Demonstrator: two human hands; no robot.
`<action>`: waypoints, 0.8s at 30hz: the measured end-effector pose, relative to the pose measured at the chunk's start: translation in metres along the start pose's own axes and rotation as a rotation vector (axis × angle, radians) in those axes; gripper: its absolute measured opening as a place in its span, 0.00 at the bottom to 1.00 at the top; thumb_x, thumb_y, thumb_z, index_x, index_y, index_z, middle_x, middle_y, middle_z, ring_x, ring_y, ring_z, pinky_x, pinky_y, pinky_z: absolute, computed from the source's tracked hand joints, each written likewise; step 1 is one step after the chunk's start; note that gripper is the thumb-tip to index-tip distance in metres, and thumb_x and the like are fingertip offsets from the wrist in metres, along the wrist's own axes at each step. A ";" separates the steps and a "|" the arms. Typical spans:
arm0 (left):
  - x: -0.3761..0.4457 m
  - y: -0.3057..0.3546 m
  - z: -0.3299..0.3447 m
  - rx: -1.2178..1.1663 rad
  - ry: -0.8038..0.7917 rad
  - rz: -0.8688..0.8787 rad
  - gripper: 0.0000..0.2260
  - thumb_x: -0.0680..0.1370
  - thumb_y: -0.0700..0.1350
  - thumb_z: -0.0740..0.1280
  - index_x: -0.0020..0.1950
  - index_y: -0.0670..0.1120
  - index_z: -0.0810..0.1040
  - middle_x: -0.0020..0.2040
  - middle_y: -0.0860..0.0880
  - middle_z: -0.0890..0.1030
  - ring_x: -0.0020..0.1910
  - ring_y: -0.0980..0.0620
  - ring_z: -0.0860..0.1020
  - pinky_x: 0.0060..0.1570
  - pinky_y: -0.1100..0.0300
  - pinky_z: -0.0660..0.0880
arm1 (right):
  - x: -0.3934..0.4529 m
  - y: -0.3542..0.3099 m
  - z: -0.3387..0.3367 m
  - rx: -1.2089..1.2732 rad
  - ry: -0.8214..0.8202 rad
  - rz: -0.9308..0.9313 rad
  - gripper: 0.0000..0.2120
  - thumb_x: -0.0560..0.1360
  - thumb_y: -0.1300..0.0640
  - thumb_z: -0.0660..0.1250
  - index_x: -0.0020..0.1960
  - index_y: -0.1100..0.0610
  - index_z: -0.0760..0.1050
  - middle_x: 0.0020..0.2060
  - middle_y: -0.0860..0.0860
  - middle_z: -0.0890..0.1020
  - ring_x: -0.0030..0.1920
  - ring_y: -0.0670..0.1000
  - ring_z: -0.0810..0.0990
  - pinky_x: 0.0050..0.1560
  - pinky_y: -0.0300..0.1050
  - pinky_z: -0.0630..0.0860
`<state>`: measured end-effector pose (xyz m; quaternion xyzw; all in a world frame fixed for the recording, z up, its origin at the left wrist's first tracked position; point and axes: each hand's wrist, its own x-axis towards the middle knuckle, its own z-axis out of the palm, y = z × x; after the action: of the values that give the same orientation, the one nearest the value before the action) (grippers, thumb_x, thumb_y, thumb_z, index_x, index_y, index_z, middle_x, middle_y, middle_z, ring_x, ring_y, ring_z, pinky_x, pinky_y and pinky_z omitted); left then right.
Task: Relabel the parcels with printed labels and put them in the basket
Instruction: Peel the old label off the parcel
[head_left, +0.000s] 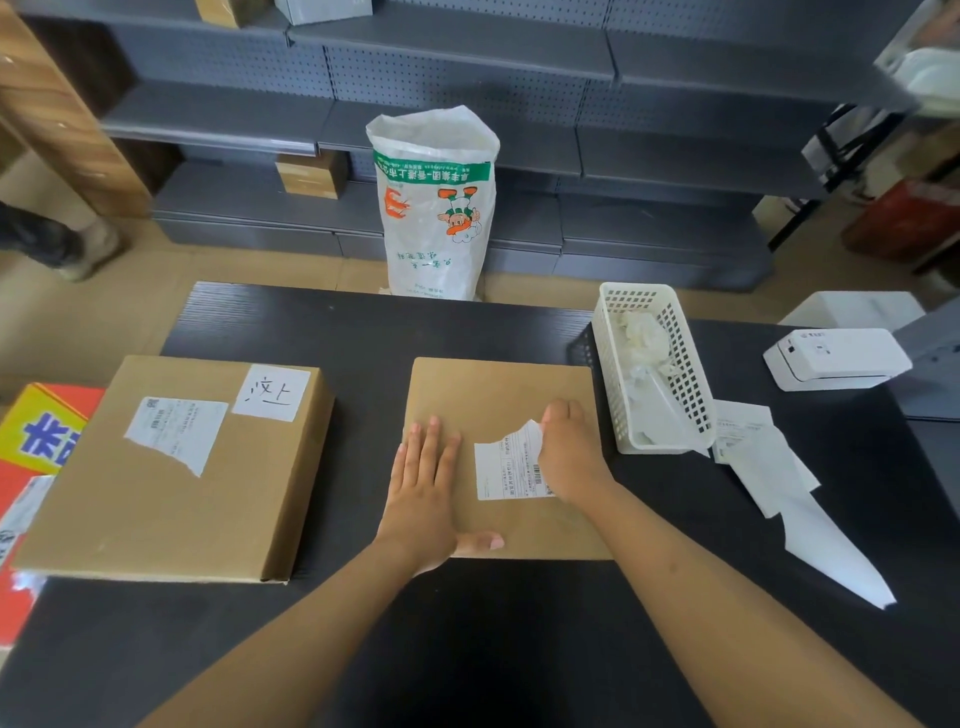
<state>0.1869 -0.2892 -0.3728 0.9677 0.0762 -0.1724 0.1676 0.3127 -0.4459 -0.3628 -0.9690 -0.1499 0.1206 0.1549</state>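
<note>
A: Where is the parcel being worked on?

B: The flat brown cardboard parcel (498, 415) lies on the black table (467, 649), in the middle, just left of the white perforated plastic basket (654, 364). A white printed label (511, 470) sits on its top, its far corner lifted off the cardboard.

A: And the hands?

B: The left hand (426, 493) lies flat on the parcel's left side, fingers straight and together, thumb spread along the near edge. The right hand (569, 449) pinches the label's raised corner between curled fingers.

A: Anything else on the table?

B: A thicker brown cardboard box (171, 483) with a torn white label and a handwritten white sticker lies to the left. The basket holds crumpled white paper. Right of it lie loose white paper strips (779, 478), and farther right a white label printer (836, 358).
</note>
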 end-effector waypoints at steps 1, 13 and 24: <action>0.000 0.000 0.000 0.003 0.002 0.000 0.58 0.62 0.80 0.57 0.68 0.52 0.21 0.68 0.50 0.19 0.69 0.47 0.21 0.70 0.48 0.27 | -0.001 0.001 -0.001 0.041 0.017 -0.006 0.08 0.74 0.66 0.61 0.51 0.57 0.67 0.49 0.52 0.71 0.48 0.50 0.70 0.47 0.42 0.70; -0.001 0.004 -0.004 0.012 -0.012 -0.029 0.62 0.61 0.79 0.61 0.73 0.47 0.25 0.72 0.49 0.24 0.70 0.49 0.22 0.68 0.52 0.25 | -0.005 0.001 -0.001 0.057 0.149 -0.003 0.04 0.77 0.60 0.62 0.45 0.55 0.74 0.46 0.49 0.73 0.45 0.49 0.73 0.40 0.38 0.65; 0.001 0.009 -0.007 0.041 -0.079 -0.062 0.62 0.60 0.79 0.61 0.68 0.47 0.21 0.69 0.48 0.20 0.69 0.47 0.21 0.71 0.49 0.28 | -0.040 0.005 0.010 -0.105 0.135 -0.199 0.08 0.77 0.61 0.62 0.56 0.56 0.70 0.53 0.52 0.74 0.52 0.50 0.70 0.53 0.41 0.65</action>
<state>0.1918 -0.2948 -0.3643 0.9605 0.0958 -0.2170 0.1455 0.2739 -0.4613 -0.3658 -0.9621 -0.2404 0.0309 0.1249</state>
